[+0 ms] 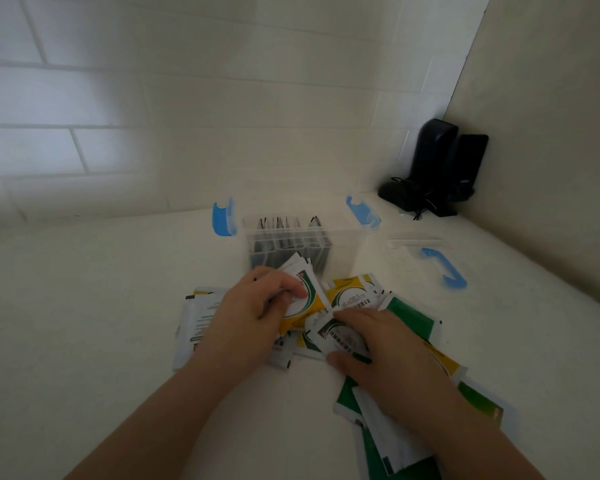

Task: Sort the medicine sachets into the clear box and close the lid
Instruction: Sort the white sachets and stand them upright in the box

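Sachets in white, yellow and green foil lie scattered on the pale countertop, fanning from nine o'clock round to five o'clock of the hands. The left hand has its fingers and thumb curled round a small stack of white-and-yellow sachets, whose long axis tilts toward twelve o'clock. The right hand pinches a single white-and-green sachet between thumb and fingers, low over the pile.

Straight ahead at twelve o'clock, just beyond the held stack, stands the clear plastic box with blue latches, lid off, with dark sachets already filed upright in its left part. Its clear lid with a blue handle lies flat at two o'clock, apart from the box.

The left hand is nearer the box, so the stack likely goes in by a short forward reach, edges first. A black device sits in the far corner.
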`<control>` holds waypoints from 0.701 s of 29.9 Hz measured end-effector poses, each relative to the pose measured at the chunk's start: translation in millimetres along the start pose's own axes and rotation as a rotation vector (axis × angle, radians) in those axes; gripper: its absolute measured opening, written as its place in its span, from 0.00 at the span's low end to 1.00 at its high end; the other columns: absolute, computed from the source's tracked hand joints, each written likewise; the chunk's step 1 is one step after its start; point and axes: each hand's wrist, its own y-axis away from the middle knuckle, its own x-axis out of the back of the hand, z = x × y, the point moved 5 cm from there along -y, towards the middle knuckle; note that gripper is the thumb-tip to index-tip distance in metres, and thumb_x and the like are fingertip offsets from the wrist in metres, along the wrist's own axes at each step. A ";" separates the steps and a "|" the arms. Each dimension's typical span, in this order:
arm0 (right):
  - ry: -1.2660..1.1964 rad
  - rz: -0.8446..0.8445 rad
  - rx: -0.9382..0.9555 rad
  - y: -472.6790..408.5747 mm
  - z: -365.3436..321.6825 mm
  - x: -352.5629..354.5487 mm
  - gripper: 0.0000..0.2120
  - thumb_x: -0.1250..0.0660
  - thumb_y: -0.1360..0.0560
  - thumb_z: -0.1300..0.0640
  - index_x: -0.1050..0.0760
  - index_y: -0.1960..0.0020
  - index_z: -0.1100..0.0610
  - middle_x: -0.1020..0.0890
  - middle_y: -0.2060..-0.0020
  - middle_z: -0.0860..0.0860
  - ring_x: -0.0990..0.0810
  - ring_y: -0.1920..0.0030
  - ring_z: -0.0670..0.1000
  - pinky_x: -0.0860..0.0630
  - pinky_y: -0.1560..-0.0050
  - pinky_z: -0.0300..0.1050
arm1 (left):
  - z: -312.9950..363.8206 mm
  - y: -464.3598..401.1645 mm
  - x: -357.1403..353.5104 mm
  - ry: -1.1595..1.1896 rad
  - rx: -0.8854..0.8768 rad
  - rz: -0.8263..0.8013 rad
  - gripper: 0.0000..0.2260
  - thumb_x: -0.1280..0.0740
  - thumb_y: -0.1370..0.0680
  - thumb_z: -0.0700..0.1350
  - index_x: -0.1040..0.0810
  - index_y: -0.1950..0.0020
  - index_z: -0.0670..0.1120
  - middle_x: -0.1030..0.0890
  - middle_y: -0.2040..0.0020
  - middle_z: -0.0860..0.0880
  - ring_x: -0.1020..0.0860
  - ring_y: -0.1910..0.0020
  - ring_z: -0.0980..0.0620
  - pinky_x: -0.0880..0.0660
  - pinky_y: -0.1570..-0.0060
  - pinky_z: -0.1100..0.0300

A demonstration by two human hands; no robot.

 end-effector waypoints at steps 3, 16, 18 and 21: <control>-0.164 0.039 -0.016 -1.2 -1.5 1.9 0.27 0.32 0.29 0.51 0.37 0.33 0.43 0.28 0.40 0.42 0.31 0.48 0.34 0.38 0.49 0.22 | -0.6 0.7 -2.3 -0.005 -0.004 -0.025 0.11 0.39 0.23 0.38 0.23 0.58 0.54 0.26 0.52 0.59 0.27 0.52 0.63 0.28 0.63 0.74; -0.777 0.429 -0.215 -0.7 24.9 40.5 0.12 0.35 0.27 0.62 0.24 0.51 0.46 0.17 0.61 0.47 0.19 0.61 0.38 0.25 0.67 0.27 | -2.2 0.4 -3.8 0.001 0.039 -0.056 0.12 0.39 0.23 0.40 0.26 0.60 0.58 0.27 0.53 0.60 0.27 0.52 0.63 0.29 0.62 0.76; -1.013 0.446 -0.272 2.0 29.5 42.8 0.07 0.35 0.27 0.62 0.24 0.57 0.50 0.15 0.62 0.48 0.16 0.65 0.44 0.23 0.71 0.32 | -0.7 0.4 -6.3 -0.030 0.028 -0.082 0.09 0.38 0.24 0.45 0.26 0.59 0.59 0.27 0.53 0.60 0.27 0.53 0.64 0.29 0.58 0.73; -1.493 0.340 -0.271 -0.8 22.7 32.2 0.03 0.34 0.32 0.62 0.26 0.60 0.55 0.15 0.63 0.52 0.16 0.62 0.50 0.19 0.66 0.40 | 4.2 2.1 -10.6 -0.035 0.016 -0.158 0.07 0.40 0.29 0.61 0.26 0.58 0.61 0.26 0.52 0.60 0.26 0.53 0.63 0.24 0.57 0.64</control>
